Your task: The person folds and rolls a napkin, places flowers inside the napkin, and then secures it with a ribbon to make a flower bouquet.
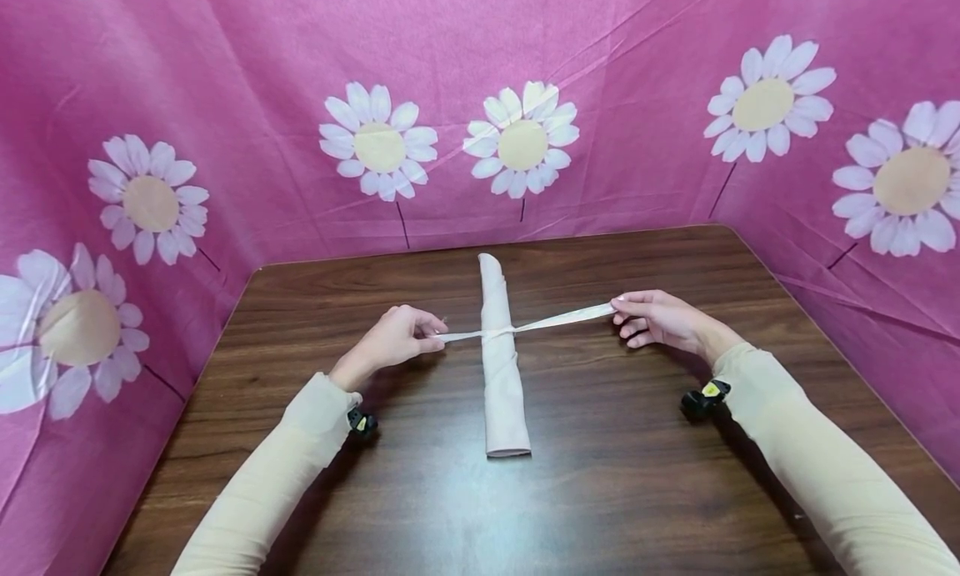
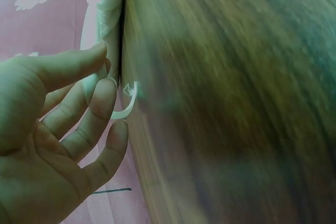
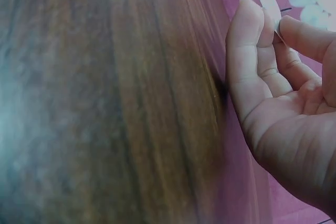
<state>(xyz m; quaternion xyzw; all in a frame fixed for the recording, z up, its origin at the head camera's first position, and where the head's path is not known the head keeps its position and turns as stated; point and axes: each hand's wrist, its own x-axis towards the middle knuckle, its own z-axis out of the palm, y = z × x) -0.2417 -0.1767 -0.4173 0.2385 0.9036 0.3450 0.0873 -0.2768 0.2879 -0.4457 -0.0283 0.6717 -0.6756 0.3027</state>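
A pale rolled cloth [image 1: 504,393] lies lengthwise on the table, one end toward me. Around its middle passes a narrow white ribbon [image 1: 566,316], crossed or knotted on top; which of the two I cannot tell. To the left of the roll, my left hand [image 1: 397,336] pinches one ribbon end between thumb and fingers. A short frayed tail of ribbon [image 2: 126,109] curls out past those fingers in the left wrist view. On the other side, my right hand [image 1: 663,319] pinches the opposite end, holding it stretched and raised above the tabletop.
The dark wood-grain table [image 1: 600,493] extends under both arms. Pink fabric [image 1: 450,26] printed with large white daisies hangs along its back and sides. Small black devices, one [image 1: 363,424] on the left wrist and another [image 1: 705,399] on the right, sit at the sleeve cuffs.
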